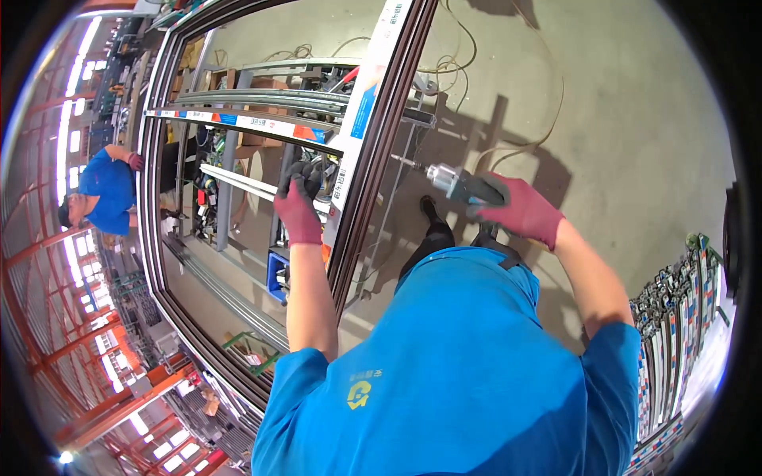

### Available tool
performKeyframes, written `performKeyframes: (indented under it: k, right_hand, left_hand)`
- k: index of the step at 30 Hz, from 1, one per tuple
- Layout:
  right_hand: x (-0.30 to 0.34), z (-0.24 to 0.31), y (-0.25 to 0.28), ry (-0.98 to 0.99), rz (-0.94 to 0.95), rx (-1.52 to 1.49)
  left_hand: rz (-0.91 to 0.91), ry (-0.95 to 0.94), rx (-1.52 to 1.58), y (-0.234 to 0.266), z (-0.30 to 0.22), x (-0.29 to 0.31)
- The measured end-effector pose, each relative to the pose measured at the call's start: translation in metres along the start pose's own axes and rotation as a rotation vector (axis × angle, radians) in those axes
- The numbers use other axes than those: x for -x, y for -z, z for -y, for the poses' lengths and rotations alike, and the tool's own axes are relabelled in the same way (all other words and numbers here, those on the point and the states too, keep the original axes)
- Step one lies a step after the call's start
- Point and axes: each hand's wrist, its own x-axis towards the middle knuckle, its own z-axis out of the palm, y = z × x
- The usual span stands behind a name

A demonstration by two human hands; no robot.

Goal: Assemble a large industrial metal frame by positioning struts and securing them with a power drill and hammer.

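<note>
Drill (444, 177) with a silver front and a thin bit (408, 163), held out to the right of a large window frame (393, 111). The bit points left; its tip appears just beside the frame's dark edge, and whether they touch is hard to tell. The wearer's right hand (520, 210), in a maroon glove, is wrapped firmly around the drill's dark body. The left hand (300, 208), gloved alike, reaches over the frame's opening with fingers partly curled; whether it grips anything cannot be told. The frame has dark rails and a white strip with coloured labels. Seen through its opening is a blue bin (277, 275). Across the frame, a co-worker in a blue shirt (107, 186) has a gloved hand at the far rail. A thin hose (553, 127) curves over the grey floor (635, 103). Long metal bars (671, 341) stand close together at lower right.
</note>
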Motion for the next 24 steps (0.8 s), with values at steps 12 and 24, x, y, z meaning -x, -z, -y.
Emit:
performKeyframes:
  k: [12,24]
  right_hand:
    - [0.031,0.024,-0.029,0.084,-0.006,-0.003]
    - [0.039,0.022,-0.038,0.085,-0.022,0.087]
  left_hand:
    - [0.428,0.049,0.331,-0.069,-0.017,0.107]
    - [0.451,0.083,0.237,-0.071,0.000,0.115]
